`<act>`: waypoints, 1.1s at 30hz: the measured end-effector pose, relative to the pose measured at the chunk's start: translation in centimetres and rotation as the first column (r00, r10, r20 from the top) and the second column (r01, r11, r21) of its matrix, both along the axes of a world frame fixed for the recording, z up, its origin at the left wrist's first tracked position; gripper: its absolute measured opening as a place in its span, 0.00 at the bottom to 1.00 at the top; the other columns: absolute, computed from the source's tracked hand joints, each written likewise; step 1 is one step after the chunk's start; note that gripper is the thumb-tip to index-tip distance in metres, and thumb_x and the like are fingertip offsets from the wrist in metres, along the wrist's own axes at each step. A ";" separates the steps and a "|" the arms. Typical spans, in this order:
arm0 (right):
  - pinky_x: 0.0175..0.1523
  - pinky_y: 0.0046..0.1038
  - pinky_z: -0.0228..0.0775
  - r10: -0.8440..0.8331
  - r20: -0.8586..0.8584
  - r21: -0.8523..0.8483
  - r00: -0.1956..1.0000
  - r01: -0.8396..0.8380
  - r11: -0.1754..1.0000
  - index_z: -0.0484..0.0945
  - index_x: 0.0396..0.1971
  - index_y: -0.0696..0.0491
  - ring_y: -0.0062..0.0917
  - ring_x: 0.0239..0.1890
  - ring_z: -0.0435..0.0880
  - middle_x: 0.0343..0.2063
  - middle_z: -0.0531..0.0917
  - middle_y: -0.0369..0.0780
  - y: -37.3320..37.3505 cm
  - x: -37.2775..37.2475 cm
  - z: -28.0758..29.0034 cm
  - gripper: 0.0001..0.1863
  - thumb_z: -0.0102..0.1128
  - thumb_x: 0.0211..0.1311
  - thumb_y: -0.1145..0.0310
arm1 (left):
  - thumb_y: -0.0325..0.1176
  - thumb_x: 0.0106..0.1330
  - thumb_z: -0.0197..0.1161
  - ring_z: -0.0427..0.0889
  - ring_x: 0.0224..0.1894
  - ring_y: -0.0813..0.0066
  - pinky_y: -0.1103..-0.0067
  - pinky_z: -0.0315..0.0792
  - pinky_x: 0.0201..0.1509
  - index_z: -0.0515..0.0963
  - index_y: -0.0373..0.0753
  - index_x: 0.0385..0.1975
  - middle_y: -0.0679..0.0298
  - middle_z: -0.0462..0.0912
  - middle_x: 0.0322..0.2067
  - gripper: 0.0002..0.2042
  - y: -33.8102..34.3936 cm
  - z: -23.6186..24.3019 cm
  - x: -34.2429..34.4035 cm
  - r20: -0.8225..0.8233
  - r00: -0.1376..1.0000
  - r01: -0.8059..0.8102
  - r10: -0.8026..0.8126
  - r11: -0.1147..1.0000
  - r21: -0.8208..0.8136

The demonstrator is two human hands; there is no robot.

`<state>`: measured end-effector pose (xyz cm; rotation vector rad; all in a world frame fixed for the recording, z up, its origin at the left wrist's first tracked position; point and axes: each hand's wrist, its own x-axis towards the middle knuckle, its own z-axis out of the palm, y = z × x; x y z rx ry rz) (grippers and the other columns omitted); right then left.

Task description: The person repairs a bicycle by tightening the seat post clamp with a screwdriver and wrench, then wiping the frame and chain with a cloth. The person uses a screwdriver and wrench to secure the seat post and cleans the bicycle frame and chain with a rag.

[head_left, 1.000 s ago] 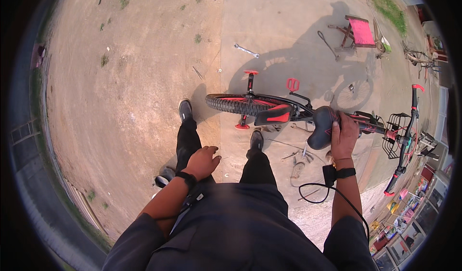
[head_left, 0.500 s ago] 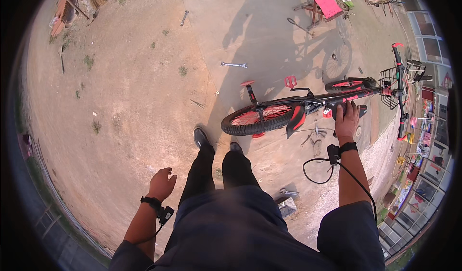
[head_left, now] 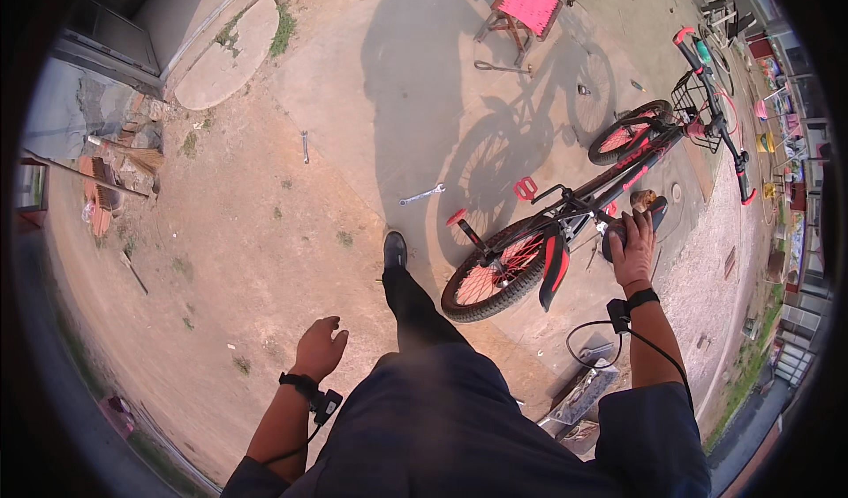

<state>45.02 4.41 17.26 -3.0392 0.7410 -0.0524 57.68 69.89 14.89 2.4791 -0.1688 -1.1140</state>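
The bike [head_left: 574, 224] is standing on the dirt ground [head_left: 230, 259], a little to the right of the person and in front of them. It is black with red parts. Its back wheel [head_left: 495, 273] is near the person's leg, and its front wheel [head_left: 629, 132] is pointing away, toward the top right. A black seat [head_left: 655, 215] is sitting on top of the bike. The right hand [head_left: 632, 249] is lying on the seat with its fingers curled over it, pressing down on it. A red pedal [head_left: 526, 187] is sticking out on the side of the bike. The handlebar [head_left: 717, 114] is showing red grips, and a small wire basket [head_left: 692, 100] is hanging in front of it.

The left hand [head_left: 320, 348] is hanging in the air by the person's side. Its fingers are loosely bent and it is holding nothing. Both wrists are wearing black bands.

One black shoe [head_left: 395, 250] is stepping forward on the ground. A silver wrench [head_left: 422, 195] is lying on the ground just past the shoe. A stool [head_left: 523, 7] with a pink top is standing far off, behind the bike. The bike's dark shadow [head_left: 521, 136] is lying on the ground between the bike and the stool.
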 end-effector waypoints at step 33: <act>0.61 0.40 0.76 -0.744 -0.400 0.535 0.535 0.795 0.285 0.72 0.67 0.57 0.46 0.55 0.86 0.50 0.87 0.54 0.0 43.5 -4.1 0.34 0.59 0.70 0.48 | 0.42 0.71 0.63 0.83 0.55 0.50 0.61 0.77 0.60 0.79 0.33 0.57 0.48 0.85 0.51 0.22 -33.4 2.9 85.8 0.158 0.825 0.548 -0.542 0.836 0.004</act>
